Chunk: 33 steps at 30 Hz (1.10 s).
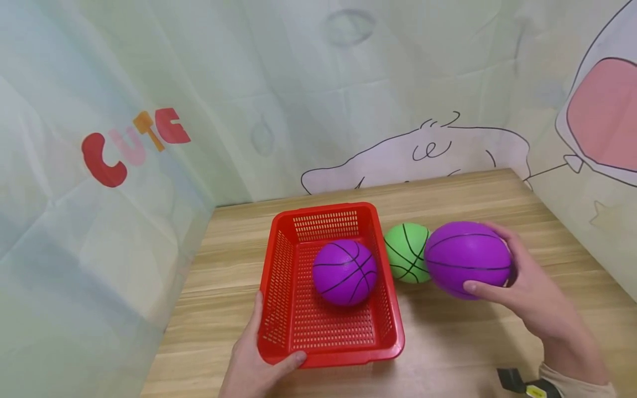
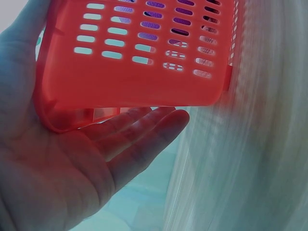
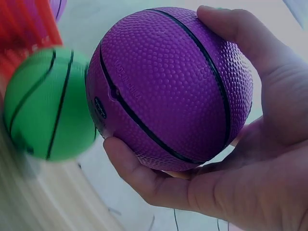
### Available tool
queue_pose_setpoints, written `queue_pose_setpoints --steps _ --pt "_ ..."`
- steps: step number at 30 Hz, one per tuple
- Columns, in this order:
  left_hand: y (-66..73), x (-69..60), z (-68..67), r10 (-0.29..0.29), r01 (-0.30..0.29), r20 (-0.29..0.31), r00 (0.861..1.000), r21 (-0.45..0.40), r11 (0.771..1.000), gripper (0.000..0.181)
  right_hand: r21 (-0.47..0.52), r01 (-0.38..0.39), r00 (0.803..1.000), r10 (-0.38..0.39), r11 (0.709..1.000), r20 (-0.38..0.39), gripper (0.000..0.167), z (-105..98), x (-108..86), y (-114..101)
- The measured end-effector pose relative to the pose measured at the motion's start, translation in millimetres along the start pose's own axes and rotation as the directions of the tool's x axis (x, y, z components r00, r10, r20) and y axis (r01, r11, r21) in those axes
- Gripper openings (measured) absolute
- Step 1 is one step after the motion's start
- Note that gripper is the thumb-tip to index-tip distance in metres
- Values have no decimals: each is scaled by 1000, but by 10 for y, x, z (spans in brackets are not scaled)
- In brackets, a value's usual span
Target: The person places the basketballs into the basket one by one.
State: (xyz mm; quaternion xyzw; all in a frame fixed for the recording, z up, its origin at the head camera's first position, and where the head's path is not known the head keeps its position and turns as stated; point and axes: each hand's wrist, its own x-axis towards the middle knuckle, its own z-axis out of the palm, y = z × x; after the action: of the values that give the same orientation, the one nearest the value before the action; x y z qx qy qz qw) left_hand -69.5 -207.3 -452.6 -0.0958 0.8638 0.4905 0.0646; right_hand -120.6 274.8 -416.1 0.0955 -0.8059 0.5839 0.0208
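Note:
A red plastic basket (image 1: 338, 359) with slotted walls stands on the table, and a purple ball (image 1: 345, 272) with black lines lies inside it. My left hand (image 1: 254, 354) holds the basket's near left corner, thumb at the front rim and fingers along the left side. In the left wrist view those fingers (image 2: 144, 139) look fairly straight against the red plastic. My right hand (image 1: 532, 293) grips a second purple ball (image 1: 468, 257), raised above the table on the right. Between this ball and the basket sits a green ball (image 1: 407, 253), partly hidden by the held one.
The wood-grain table (image 1: 219, 249) extends on both sides of the basket. A printed curtain (image 1: 278, 110) hangs behind the table and along its sides. A dark band with a yellow label (image 1: 536, 391) is around my right wrist.

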Motion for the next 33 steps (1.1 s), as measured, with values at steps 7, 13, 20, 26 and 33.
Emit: queue_pose_setpoints --steps 7,13,20,26,33 --pt "3 7 0 2 -2 3 1000 -15 1000 142 50 3 998 -7 999 69 105 263 113 -253" --pt "-2 8 1 6 -6 2 1000 -5 1000 142 127 6 992 -22 992 126 104 460 220 -388" --pt "-11 -6 -10 17 -17 0 1000 2 1000 143 150 -3 985 -23 989 169 104 617 284 -483" --pt "-16 -6 -10 19 -19 0 1000 -1 1000 143 224 -14 975 -36 974 219 103 773 307 -537" --pt "-27 -6 -1 36 -36 -9 999 -2 999 144 313 -35 954 -62 949 295 103 1028 324 -565"
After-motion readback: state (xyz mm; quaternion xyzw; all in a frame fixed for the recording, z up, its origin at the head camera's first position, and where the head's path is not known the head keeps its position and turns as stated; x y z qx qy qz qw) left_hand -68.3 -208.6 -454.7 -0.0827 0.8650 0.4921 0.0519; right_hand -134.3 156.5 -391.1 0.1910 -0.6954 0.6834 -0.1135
